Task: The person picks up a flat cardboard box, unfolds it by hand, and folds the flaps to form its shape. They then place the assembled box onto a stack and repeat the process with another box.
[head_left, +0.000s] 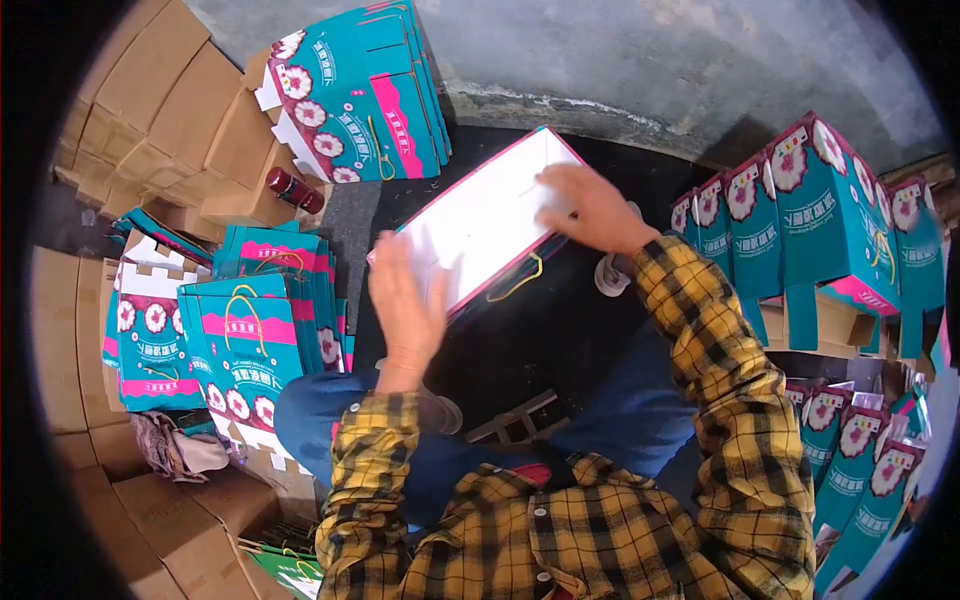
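Note:
An open carton with a white inside, pink edges and a yellow cord handle lies in front of me, tilted up to the right. My left hand is at its lower left end, thumb and fingers apart and slightly blurred. At the upper right end is my right hand, its fingers stretched over the edge, also a little blurred. Both hands seem to rest against the carton's ends; firm contact is hard to make out. The yellow cord handle sticks out from the long side facing me.
Flat teal cartons lean by the wall, and more stacks stand at left. Assembled teal boxes are piled at right, with others below. Brown cardboard boxes line the left. A dark red can lies near them.

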A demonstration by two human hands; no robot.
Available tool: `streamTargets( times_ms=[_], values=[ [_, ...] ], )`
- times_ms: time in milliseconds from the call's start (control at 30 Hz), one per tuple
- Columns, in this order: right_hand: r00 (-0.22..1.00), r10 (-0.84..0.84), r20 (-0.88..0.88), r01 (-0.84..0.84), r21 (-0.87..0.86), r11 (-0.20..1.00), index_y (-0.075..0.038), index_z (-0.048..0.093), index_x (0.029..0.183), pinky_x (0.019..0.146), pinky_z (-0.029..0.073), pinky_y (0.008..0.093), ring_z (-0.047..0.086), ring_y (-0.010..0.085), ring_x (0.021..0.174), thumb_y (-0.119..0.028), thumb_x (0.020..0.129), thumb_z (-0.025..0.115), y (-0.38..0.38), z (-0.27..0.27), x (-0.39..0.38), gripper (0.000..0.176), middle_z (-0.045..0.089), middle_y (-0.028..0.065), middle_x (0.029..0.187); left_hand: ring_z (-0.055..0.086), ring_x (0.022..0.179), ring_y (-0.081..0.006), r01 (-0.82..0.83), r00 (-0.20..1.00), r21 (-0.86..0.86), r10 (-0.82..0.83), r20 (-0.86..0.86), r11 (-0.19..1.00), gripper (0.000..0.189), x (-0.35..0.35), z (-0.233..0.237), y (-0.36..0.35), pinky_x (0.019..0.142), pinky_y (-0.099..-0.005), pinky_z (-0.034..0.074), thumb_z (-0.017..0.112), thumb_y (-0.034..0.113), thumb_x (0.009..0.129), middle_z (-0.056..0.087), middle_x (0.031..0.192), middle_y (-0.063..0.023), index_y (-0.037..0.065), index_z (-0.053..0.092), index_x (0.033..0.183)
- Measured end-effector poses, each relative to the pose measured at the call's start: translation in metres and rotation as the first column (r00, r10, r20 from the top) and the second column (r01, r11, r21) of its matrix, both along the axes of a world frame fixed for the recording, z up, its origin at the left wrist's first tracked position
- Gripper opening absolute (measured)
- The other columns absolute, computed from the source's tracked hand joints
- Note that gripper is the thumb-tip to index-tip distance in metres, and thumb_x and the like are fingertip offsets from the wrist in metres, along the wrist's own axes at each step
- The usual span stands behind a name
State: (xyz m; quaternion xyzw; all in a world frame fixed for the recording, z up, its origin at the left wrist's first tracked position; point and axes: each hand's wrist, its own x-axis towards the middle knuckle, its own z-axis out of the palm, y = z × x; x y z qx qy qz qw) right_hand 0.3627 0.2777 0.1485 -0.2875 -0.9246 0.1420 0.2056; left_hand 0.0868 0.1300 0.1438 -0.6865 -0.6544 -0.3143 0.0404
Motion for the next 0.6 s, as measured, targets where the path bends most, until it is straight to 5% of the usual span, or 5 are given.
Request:
streamTargets(
  times_ms=[133, 200, 267, 367, 600],
  values=[
    [0.882, -0.434, -0.185, 0.439, -0.016, 0.898, 0.000, 0.054, 0.125, 0.102, 0.038, 0.0416, 0.049, 0.0341, 0.120, -0.041, 0.092, 0.054, 0.030, -0.014, 0.017, 0.053, 0.054, 0.0208, 0.126, 0.034, 0.134, -0.0389, -0.237, 0.707, -0.260, 0.350, 0.615, 0.936, 0.064, -0.043, -0.030, 0.013, 0.111, -0.0425, 0.025, 0.047, 0.040, 0.097, 0.038, 0.142, -0.0261, -0.007, 0.034, 0.139],
    [0.785, -0.543, -0.298, 0.350, -0.509, 0.786, 0.003, 0.053, 0.126, 0.102, 0.039, 0.0394, 0.050, 0.0317, 0.120, -0.047, 0.096, 0.044, 0.041, -0.024, 0.023, 0.058, 0.057, 0.0189, 0.124, 0.042, 0.129, -0.0343, -0.147, 0.591, -0.316, 0.339, 0.732, 0.937, 0.068, -0.054, -0.039, 0.014, 0.108, -0.0410, 0.030, 0.039, 0.050, 0.098, 0.044, 0.138, -0.0234, -0.006, 0.039, 0.137],
    [0.783, -0.545, -0.300, 0.290, -0.599, 0.746, 0.004, 0.053, 0.126, 0.097, 0.043, 0.0379, 0.056, 0.0283, 0.113, -0.057, 0.096, 0.034, 0.041, -0.022, 0.034, 0.070, 0.062, 0.0178, 0.117, 0.051, 0.117, -0.0264, 0.005, 0.120, -0.396, 0.392, 0.912, 0.918, 0.069, -0.054, -0.032, 0.009, 0.098, -0.0369, 0.038, 0.036, 0.055, 0.097, 0.053, 0.130, -0.0181, -0.002, 0.044, 0.134],
    [0.713, -0.695, 0.095, 0.312, -0.930, 0.193, -0.004, 0.058, 0.123, 0.086, 0.045, 0.0346, 0.061, 0.0235, 0.097, -0.073, 0.089, 0.027, 0.049, -0.019, 0.055, 0.084, 0.065, 0.0100, 0.111, 0.056, 0.110, -0.0270, 0.004, 0.028, -0.544, 0.544, 0.839, 0.839, 0.076, -0.083, -0.058, 0.001, 0.095, -0.0394, 0.042, 0.036, 0.066, 0.092, 0.060, 0.121, -0.0171, 0.000, 0.053, 0.125],
    [0.788, -0.615, 0.019, 0.091, -0.992, 0.086, -0.005, 0.058, 0.123, 0.090, 0.047, 0.0319, 0.061, 0.0185, 0.101, -0.061, 0.094, 0.040, 0.028, -0.072, 0.059, 0.065, 0.065, 0.0089, 0.111, 0.054, 0.117, -0.0283, 0.478, -0.271, -0.457, 0.621, 0.735, 0.750, 0.065, -0.060, -0.109, -0.012, 0.101, -0.0420, 0.040, 0.041, 0.057, 0.093, 0.055, 0.131, -0.0147, 0.004, 0.052, 0.129]
  ],
)
